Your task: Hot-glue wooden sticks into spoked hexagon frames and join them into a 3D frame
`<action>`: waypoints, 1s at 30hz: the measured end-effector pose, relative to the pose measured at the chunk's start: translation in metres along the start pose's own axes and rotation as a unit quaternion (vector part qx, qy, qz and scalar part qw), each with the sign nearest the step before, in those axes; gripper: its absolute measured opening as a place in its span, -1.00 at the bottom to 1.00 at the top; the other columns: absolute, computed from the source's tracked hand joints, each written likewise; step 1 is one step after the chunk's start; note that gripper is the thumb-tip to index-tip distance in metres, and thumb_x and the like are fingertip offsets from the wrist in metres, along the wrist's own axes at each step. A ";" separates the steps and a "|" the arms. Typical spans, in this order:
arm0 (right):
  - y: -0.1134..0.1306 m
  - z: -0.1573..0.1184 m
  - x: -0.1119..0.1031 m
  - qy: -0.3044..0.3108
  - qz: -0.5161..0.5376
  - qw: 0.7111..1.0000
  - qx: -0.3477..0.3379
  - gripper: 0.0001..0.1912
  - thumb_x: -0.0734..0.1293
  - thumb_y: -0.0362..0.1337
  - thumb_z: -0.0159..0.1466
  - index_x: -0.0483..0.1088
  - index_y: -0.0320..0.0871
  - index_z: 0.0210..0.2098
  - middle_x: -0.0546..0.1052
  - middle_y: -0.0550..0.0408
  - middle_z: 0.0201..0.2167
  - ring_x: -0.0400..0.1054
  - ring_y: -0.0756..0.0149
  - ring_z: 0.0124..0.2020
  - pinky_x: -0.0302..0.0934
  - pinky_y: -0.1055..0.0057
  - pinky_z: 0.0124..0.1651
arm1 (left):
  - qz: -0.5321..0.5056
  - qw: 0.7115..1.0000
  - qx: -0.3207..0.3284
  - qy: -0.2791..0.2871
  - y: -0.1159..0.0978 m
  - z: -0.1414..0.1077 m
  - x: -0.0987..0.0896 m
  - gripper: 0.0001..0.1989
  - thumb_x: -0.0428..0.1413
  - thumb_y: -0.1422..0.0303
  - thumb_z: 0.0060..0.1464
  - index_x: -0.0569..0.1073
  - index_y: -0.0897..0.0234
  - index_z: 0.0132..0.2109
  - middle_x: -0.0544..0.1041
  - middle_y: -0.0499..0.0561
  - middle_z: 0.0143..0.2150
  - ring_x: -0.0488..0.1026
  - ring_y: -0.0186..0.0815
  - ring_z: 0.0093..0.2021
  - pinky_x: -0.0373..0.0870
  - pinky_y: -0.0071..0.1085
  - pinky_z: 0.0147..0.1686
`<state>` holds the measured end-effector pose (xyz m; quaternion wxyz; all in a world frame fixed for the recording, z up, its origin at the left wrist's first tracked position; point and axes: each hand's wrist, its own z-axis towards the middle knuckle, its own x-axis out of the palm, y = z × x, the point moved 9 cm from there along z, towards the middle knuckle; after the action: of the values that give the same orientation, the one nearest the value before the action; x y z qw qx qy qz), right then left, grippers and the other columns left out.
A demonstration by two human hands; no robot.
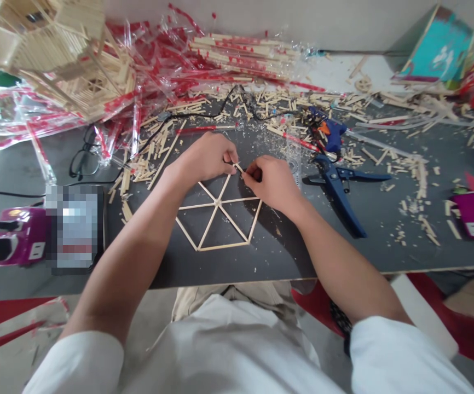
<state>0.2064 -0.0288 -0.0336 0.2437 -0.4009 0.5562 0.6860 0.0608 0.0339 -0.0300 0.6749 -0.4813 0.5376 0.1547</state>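
A flat hexagonal frame of thin wooden sticks point(223, 247) lies on the dark table, its spokes meeting at a centre joint. At its far corner my left hand point(208, 157) has its fingers closed near the tip of a spoke. My right hand point(270, 179) pinches a short wooden stick point(240, 167) that slants from that corner down to the right. Both hands' fingertips are close together, one on each side of this stick. Part of the frame's left and right edges is hidden beneath my hands and left forearm.
Blue cutting pliers point(339, 191) and a blue glue gun point(332, 134) lie to the right. Wood offcuts point(155, 150) litter the back. Stick bundles point(245, 57), glasses point(84, 161), a blurred-screen device point(76, 230), purple power sockets point(21, 235) and a large stick model point(60, 54) surround the work.
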 end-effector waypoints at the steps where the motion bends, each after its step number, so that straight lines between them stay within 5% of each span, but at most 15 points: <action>1: 0.000 0.000 0.000 0.000 -0.001 1.000 -0.001 -0.78 0.49 -0.35 0.45 0.49 -0.10 -0.35 0.60 -0.02 -0.28 0.44 0.18 -0.25 0.22 0.21 -0.14 | -0.003 1.000 -0.003 0.004 0.000 0.000 0.000 -0.76 0.42 0.27 0.10 0.78 0.22 -0.08 0.75 0.01 -0.21 0.67 -0.15 -0.15 0.49 -0.31 -0.02; 22: -0.002 0.001 -0.001 0.005 0.009 1.000 -0.006 -0.84 0.53 -0.35 0.40 0.57 -0.11 -0.33 0.60 0.03 -0.33 0.42 0.21 -0.32 0.22 0.23 -0.17 | -0.036 0.999 0.002 0.005 -0.002 0.000 -0.001 -0.77 0.43 0.34 0.07 0.80 0.23 -0.09 0.75 0.02 -0.22 0.67 -0.16 -0.15 0.43 -0.33 -0.11; 30: -0.004 0.001 0.000 0.000 0.020 1.000 -0.006 -0.84 0.55 -0.34 0.40 0.58 -0.11 -0.32 0.60 0.04 -0.33 0.41 0.23 -0.33 0.21 0.24 -0.19 | 0.002 0.998 -0.066 -0.023 -0.009 -0.015 -0.003 -0.77 0.43 0.41 0.17 0.74 0.27 -0.01 0.77 0.07 -0.10 0.68 -0.07 -0.06 0.48 -0.23 -0.04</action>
<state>0.2094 -0.0265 -0.0355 0.2276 -0.3905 0.5603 0.6941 0.0572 0.0181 -0.0220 0.6536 -0.5196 0.5117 0.2024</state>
